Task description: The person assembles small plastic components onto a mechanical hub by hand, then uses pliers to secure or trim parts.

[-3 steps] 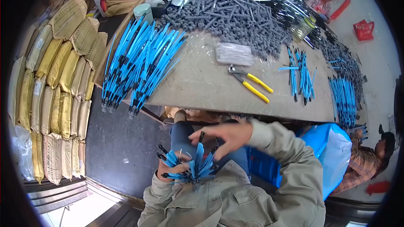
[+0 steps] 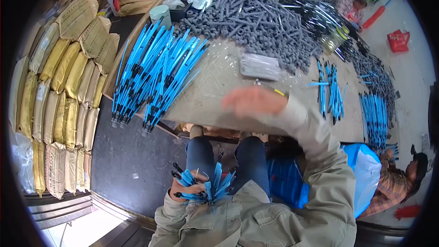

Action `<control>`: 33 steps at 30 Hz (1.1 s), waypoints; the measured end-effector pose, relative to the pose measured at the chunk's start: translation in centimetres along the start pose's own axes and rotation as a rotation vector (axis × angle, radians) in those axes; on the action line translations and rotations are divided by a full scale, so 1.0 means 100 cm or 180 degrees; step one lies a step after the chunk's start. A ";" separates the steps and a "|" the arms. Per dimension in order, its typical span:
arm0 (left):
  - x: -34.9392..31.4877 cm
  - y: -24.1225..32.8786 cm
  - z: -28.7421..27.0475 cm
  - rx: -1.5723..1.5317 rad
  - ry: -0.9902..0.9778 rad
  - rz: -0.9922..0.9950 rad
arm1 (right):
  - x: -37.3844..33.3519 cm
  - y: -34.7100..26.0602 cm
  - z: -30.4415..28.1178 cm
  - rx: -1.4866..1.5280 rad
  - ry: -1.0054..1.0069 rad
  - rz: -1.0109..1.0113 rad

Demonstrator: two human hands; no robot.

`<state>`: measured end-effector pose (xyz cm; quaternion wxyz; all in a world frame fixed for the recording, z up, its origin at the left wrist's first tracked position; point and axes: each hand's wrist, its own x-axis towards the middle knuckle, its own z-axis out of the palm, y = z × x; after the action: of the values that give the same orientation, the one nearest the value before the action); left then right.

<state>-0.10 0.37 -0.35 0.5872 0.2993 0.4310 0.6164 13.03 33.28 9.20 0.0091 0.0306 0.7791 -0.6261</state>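
In my lap, my left hand (image 2: 184, 187) is closed around a bundle of blue strips with black ends (image 2: 215, 184), which fan out upward. My right hand (image 2: 254, 101) is over the near part of the table, smeared by motion, so its fingers cannot be read. Beneath it lies a pair of yellow-handled pliers (image 2: 279, 92), almost wholly hidden by the hand and sleeve. Just beyond is a clear plastic packet of thin pale pieces (image 2: 259, 67).
Blue-and-black strips (image 2: 160, 77) pile up on the table's left. A heap of grey ribbed plastic parts (image 2: 256, 23) fills the back. Smaller strip bundles (image 2: 330, 91) lie to the right. Stacked sacks (image 2: 59, 91) stand left; a co-worker (image 2: 398, 178) sits at far right.
My right hand has moved away from the bundle, forward over the table, and now covers most of the pliers. My left hand keeps its hold on the strips.
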 end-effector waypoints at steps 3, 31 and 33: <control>0.014 0.015 -0.002 -0.0035 0.0225 -0.0308 | 0.060 0.008 -0.112 -0.2414 0.2103 -0.0065; -0.018 0.009 0.022 0.0643 -0.0219 -0.0003 | -0.027 -0.039 0.128 -0.3197 0.0314 -0.2042; -0.022 0.009 0.025 0.0666 -0.0140 0.0028 | -0.030 -0.037 0.133 -0.3017 0.0077 -0.2033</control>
<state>1.95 -1.28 1.90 0.5593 0.3743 0.4787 0.5638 15.44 19.37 10.09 -0.1768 -0.2067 0.9454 -0.1796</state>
